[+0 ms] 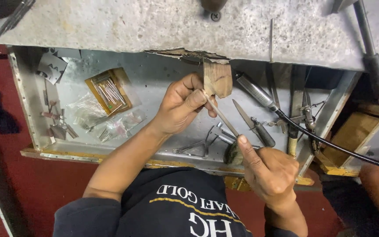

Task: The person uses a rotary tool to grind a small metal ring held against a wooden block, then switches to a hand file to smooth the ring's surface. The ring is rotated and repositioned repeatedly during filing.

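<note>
two hands (180,105), one file (223,116), one wooden peg (218,79), one metal tray (27,101)

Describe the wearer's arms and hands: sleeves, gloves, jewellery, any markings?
Both hands are bare: no gloves, rings or watch visible on the left hand or right hand. Forearms are uncovered. Dark navy short sleeves end near the elbows; the shirt front carries white lettering and a thin yellow stripe.

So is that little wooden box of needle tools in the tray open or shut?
Open: the wooden box in the metal tray has no lid on, and its thin metal tools lie exposed.
</note>
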